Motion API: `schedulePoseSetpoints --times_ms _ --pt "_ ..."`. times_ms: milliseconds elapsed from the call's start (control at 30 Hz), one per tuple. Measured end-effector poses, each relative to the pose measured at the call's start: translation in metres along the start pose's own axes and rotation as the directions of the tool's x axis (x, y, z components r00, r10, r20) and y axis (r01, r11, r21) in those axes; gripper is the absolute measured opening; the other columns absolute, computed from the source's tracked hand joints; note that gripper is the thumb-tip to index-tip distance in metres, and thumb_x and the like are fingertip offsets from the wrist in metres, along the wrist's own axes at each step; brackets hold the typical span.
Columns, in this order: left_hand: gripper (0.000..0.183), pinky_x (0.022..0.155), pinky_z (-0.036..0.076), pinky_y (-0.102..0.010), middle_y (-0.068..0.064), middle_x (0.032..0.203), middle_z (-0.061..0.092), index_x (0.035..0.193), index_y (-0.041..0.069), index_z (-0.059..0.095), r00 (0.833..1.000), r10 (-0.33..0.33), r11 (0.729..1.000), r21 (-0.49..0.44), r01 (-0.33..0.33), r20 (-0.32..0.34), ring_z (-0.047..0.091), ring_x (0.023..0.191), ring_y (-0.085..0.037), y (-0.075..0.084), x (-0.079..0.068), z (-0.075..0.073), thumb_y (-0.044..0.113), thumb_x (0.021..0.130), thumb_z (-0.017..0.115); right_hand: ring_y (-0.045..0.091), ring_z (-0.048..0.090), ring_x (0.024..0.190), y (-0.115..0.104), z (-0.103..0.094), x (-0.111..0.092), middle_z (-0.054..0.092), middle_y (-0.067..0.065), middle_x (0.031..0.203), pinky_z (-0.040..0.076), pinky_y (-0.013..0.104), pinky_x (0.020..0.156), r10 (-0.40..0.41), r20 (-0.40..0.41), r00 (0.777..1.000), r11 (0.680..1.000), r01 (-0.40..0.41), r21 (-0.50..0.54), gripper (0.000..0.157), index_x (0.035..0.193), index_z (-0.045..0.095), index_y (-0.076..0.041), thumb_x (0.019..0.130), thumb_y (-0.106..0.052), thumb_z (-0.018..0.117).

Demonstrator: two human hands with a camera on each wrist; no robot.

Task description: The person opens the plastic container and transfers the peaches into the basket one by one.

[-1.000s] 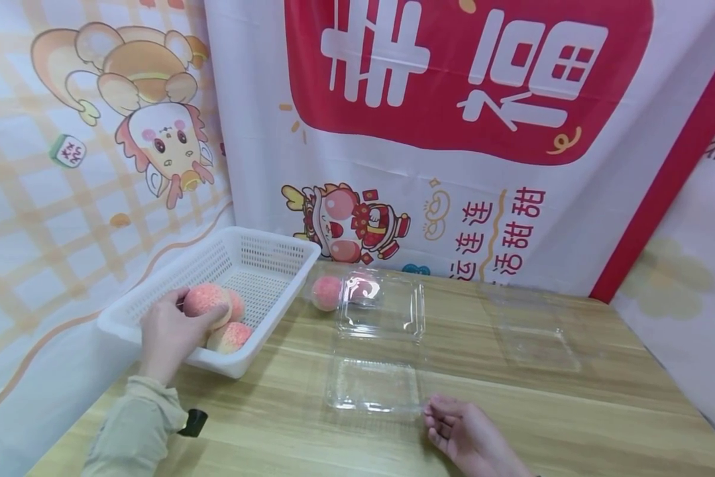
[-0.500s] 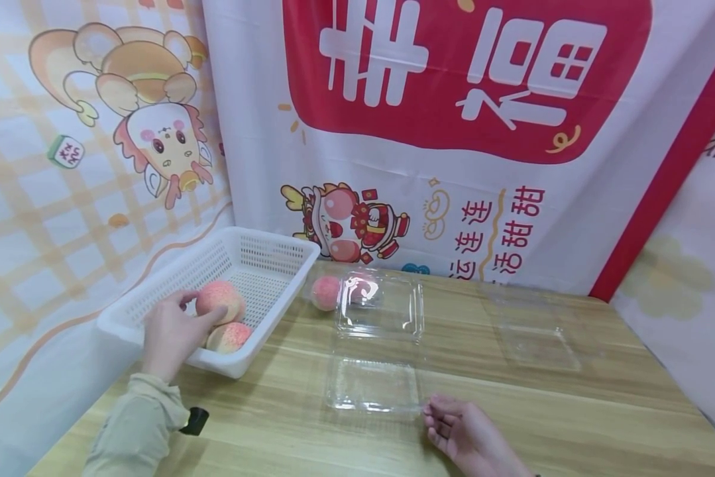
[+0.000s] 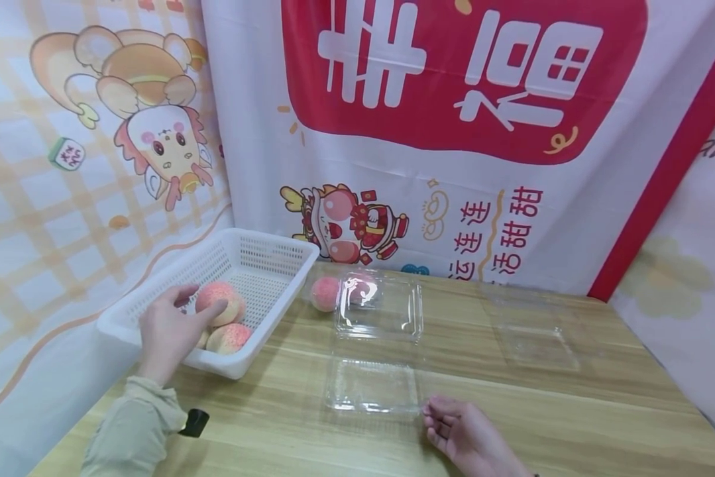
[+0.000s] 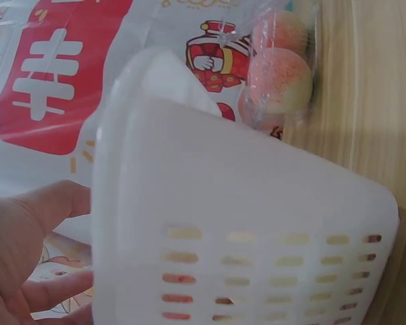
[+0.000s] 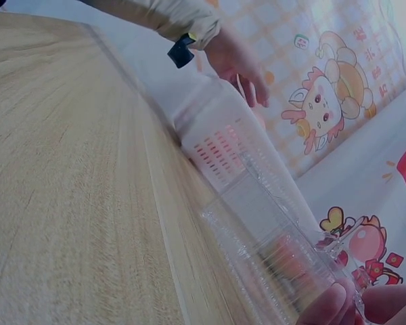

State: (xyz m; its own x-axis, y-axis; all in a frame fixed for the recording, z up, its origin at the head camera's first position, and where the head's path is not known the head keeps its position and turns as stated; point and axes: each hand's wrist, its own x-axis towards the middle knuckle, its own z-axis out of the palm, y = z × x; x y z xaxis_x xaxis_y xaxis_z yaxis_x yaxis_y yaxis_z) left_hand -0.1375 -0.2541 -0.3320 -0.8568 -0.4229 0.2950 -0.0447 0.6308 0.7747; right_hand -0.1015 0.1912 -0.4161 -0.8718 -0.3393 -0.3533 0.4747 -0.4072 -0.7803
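In the head view my left hand [image 3: 175, 328] reaches into the white plastic basket [image 3: 276, 301], its thumb and fingers spread apart around the upper pink-and-cream peach [image 3: 219, 301]. Two more peaches lie low in that near end, one being the front peach [image 3: 230, 338]. The left wrist view shows the basket wall [image 4: 257, 183] hiding the fingertips. My right hand [image 3: 467, 434] pinches the near right corner of a clear clamshell container [image 3: 375, 384], which stands open on the table with its lid raised. In the right wrist view the right thumb [image 5: 328, 305] lies against the clear plastic.
Behind the raised lid, a pink peach [image 3: 325, 293] and another beside it sit in clear plastic. A further clear container [image 3: 539, 344] stands open at the right on the wooden table [image 3: 512, 411]. Printed cloth [image 3: 440, 146] hangs along the back and left.
My left hand has lowered the peach it held onto the others in the basket, then drawn slightly back left with its fingers spreading. The right hand has stayed at the container corner.
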Motion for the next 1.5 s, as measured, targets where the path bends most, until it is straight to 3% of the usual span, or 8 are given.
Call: schedulePoseSetpoints --times_ms 233,367,500,733,1033,1233,1367,1500 --pt "0.079 0.086 0.049 -0.039 -0.022 0.132 0.057 0.138 0.005 0.055 1.000 0.023 0.997 -0.069 -0.023 -0.003 0.054 0.116 -0.035 0.013 -0.006 0.001 0.054 0.080 0.076 0.014 0.055 0.086 0.000 0.001 0.000 0.060 0.007 0.096 0.048 0.023 0.081 -0.005 -0.011 1.000 1.000 0.005 -0.004 0.013 0.107 0.052 0.001 0.096 -0.006 0.055" --pt "0.078 0.091 0.051 -0.042 -0.019 0.134 0.056 0.138 0.008 0.055 0.999 0.037 0.991 -0.130 -0.037 -0.002 0.056 0.117 -0.035 0.026 -0.015 0.005 0.053 0.079 0.078 0.014 0.055 0.086 0.000 0.001 -0.001 0.060 0.007 0.096 0.048 0.023 0.081 -0.004 -0.016 1.000 1.000 0.004 -0.005 0.015 0.108 0.051 0.001 0.096 -0.006 0.055" --pt "0.075 0.096 0.049 -0.048 -0.016 0.134 0.056 0.136 0.006 0.056 0.995 0.101 0.976 -0.192 -0.103 -0.024 0.055 0.119 -0.036 0.039 -0.024 0.015 0.049 0.079 0.080 0.014 0.055 0.086 -0.001 0.002 0.000 0.060 0.008 0.096 0.048 0.023 0.081 -0.006 -0.020 1.000 1.000 0.006 -0.003 0.015 0.109 0.051 0.002 0.096 -0.006 0.055" --pt "0.066 0.096 0.050 -0.038 -0.012 0.128 0.060 0.129 0.002 0.059 0.977 0.208 0.948 -0.234 -0.214 -0.052 0.057 0.116 -0.029 0.056 -0.042 0.034 0.038 0.079 0.083 0.014 0.055 0.086 -0.001 0.001 0.000 0.060 0.007 0.096 0.048 0.023 0.081 -0.007 -0.020 1.000 1.000 0.007 -0.003 0.015 0.108 0.051 0.001 0.096 -0.005 0.055" --pt "0.047 0.094 0.051 -0.032 -0.013 0.126 0.059 0.134 0.003 0.053 0.976 0.154 0.937 -0.334 -0.097 0.151 0.058 0.114 -0.025 0.073 -0.080 0.071 0.018 0.093 0.069 0.013 0.056 0.085 -0.001 0.001 -0.001 0.061 0.007 0.095 0.049 0.023 0.081 -0.010 -0.026 1.000 1.000 0.010 -0.009 0.014 0.108 0.052 0.001 0.096 -0.005 0.054" --pt "0.061 0.095 0.050 -0.045 -0.019 0.132 0.055 0.144 -0.003 0.040 0.952 0.135 0.960 -0.273 -0.058 0.274 0.056 0.116 -0.032 0.069 -0.097 0.107 0.023 0.095 0.066 0.014 0.056 0.086 -0.001 0.002 -0.002 0.061 0.006 0.096 0.048 0.023 0.081 -0.025 -0.017 1.000 0.999 0.024 -0.032 0.012 0.106 0.054 -0.001 0.096 -0.006 0.054" --pt "0.070 0.095 0.049 -0.054 -0.026 0.136 0.051 0.149 -0.007 0.028 0.929 0.106 0.979 -0.203 -0.034 0.354 0.055 0.117 -0.040 0.064 -0.103 0.120 0.027 0.097 0.062 0.014 0.055 0.087 0.000 0.003 -0.002 0.061 0.005 0.096 0.048 0.024 0.081 -0.034 0.017 0.999 0.998 0.035 -0.060 0.007 0.102 0.058 -0.004 0.096 -0.008 0.055" --pt "0.057 0.085 0.056 -0.044 -0.027 0.131 0.054 0.142 -0.012 0.036 0.911 0.098 0.977 -0.211 -0.013 0.399 0.060 0.109 -0.037 0.059 -0.106 0.129 0.017 0.098 0.057 0.014 0.055 0.087 0.001 0.004 -0.002 0.061 0.005 0.096 0.047 0.025 0.081 -0.047 0.024 0.999 0.995 0.049 -0.090 0.009 0.104 0.058 -0.005 0.097 -0.009 0.055"
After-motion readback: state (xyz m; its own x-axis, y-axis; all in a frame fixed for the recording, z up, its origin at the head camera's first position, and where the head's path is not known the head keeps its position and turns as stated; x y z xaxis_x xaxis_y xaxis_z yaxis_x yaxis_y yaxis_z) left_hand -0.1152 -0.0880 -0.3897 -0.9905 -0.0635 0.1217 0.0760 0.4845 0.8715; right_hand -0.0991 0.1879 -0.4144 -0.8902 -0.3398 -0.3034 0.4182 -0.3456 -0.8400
